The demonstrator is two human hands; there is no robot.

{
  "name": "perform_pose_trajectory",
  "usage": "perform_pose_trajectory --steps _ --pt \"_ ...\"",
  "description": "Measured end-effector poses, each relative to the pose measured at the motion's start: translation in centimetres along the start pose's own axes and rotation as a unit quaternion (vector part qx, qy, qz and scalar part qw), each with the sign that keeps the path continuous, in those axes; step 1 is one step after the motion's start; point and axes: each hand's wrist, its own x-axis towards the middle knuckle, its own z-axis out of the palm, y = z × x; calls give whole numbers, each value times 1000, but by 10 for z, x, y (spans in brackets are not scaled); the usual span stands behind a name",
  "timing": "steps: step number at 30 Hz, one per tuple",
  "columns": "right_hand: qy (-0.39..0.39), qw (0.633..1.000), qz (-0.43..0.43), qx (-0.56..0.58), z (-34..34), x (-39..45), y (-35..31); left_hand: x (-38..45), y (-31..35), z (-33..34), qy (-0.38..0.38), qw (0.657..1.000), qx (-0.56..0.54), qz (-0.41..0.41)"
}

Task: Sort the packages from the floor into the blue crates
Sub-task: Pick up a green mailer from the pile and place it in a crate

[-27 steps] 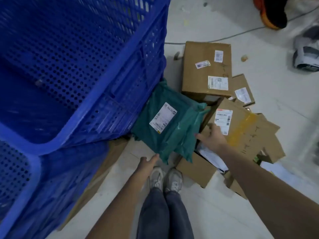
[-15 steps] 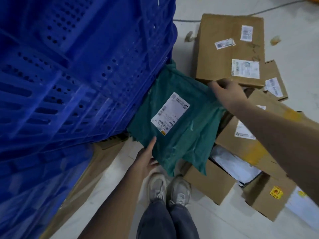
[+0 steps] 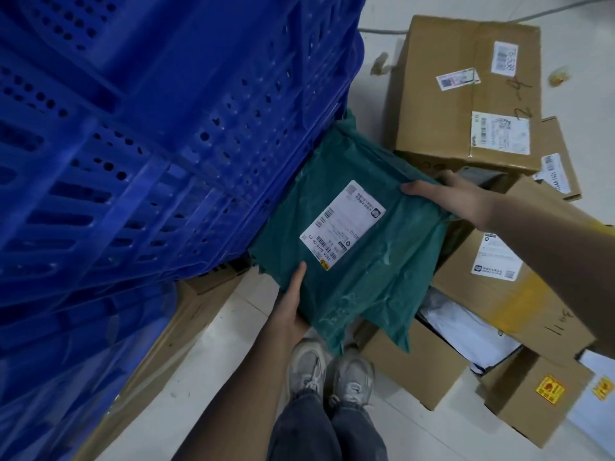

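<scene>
Item: green poly mailer (image 3: pixel 349 254), white shipping label (image 3: pixel 342 224) facing up.
Location: held above the floor (image 3: pixel 206 367), between the blue crates (image 3: pixel 149 144) on the left and the heap of cardboard boxes (image 3: pixel 466 91) on the right; its far corner lies against or behind the crate wall.
Left hand (image 3: pixel 289 307): clamped on the near left edge, thumb on top, fingers hidden beneath.
Right hand (image 3: pixel 449 201): clamped on the far right edge, thumb on top, fingers wrapped behind.
Stiffness: soft. The film wrinkles and the near corner droops over the shoes (image 3: pixel 329 371); contents appear flat and pliable.
Weight: judged light, since edge grips alone carry it.
Surface: glossy plastic, likely slippery; loose film may slide over the contents.
Fragility: judged low.
Grip points: opposite edges, as now, pinching contents and film together. Avoid the empty trailing flap.
Hazard: the corner may snag on the crate perforations during the lift.
</scene>
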Motion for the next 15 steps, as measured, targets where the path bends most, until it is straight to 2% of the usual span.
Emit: perform_pose_trajectory --steps 6,9,13,15 --pt "-16 998 -48 46 1 -25 19 -5 -2 7 85 995 13 51" --pt "4 994 -53 95 3 -50 45 -11 -3 5 72 994 49 61" --pt "67 976 -22 205 7 -91 87 -38 -3 3 62 988 119 77" --pt "93 964 -17 248 9 -114 110 -54 -6 6 1 990 123 64"
